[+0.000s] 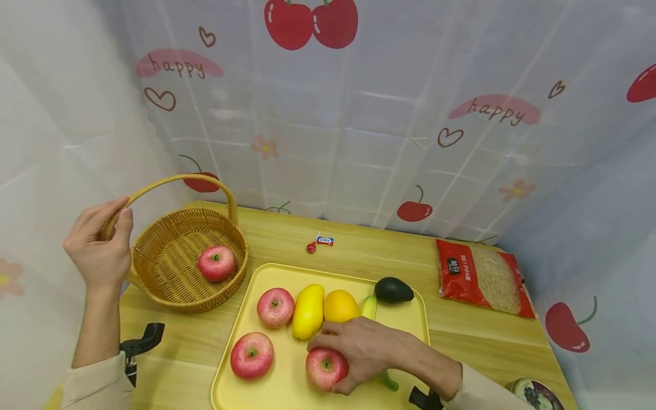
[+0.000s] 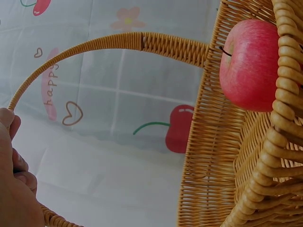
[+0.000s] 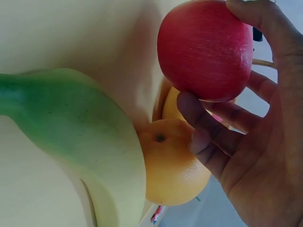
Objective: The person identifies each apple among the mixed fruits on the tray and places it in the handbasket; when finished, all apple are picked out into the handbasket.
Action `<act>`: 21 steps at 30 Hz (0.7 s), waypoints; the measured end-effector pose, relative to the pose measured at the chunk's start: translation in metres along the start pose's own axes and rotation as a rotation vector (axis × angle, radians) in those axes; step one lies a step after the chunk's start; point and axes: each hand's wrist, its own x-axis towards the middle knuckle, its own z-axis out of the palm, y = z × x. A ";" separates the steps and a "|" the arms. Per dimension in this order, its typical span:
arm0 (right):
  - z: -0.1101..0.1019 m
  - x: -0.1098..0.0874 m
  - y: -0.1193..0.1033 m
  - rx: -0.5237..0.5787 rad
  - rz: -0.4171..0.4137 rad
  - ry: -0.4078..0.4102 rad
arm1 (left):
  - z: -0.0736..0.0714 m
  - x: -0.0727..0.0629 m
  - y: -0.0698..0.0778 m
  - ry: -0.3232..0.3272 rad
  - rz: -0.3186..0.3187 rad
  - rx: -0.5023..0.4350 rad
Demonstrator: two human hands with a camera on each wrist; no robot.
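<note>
My left hand [image 1: 105, 242] grips the arched handle of a wicker basket [image 1: 154, 250] at the left of the table. Inside the basket lies one apple [image 1: 217, 263], seen close up in the left wrist view. Over the yellow tray [image 1: 287, 393] my right hand [image 1: 366, 350] holds another apple [image 1: 326, 369] between thumb and fingers. Two more apples, one upper [image 1: 275, 308] and one lower [image 1: 251, 355], sit on the tray's left side. A yellow mango [image 1: 308, 312], an orange [image 1: 340, 307] and a green-tipped banana [image 3: 90, 123] lie near the right hand, which partly covers the banana in the head view.
A dark avocado [image 1: 393, 290] lies at the tray's far right corner. Behind the tray are a red lollipop [image 1: 311, 247] and a small wrapped candy [image 1: 325, 241]. A red bag of grain [image 1: 484, 278] rests at the right, with a round container [image 1: 535, 394] nearer the front.
</note>
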 end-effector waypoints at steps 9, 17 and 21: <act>-0.009 0.009 -0.002 -0.049 -0.005 0.035 | 0.000 0.000 0.001 0.005 0.004 0.023; -0.017 0.018 -0.004 -0.058 -0.015 0.075 | 0.000 0.000 0.001 0.002 -0.006 0.000; -0.021 0.023 -0.006 -0.053 -0.009 0.081 | 0.000 -0.001 0.001 -0.003 -0.002 -0.003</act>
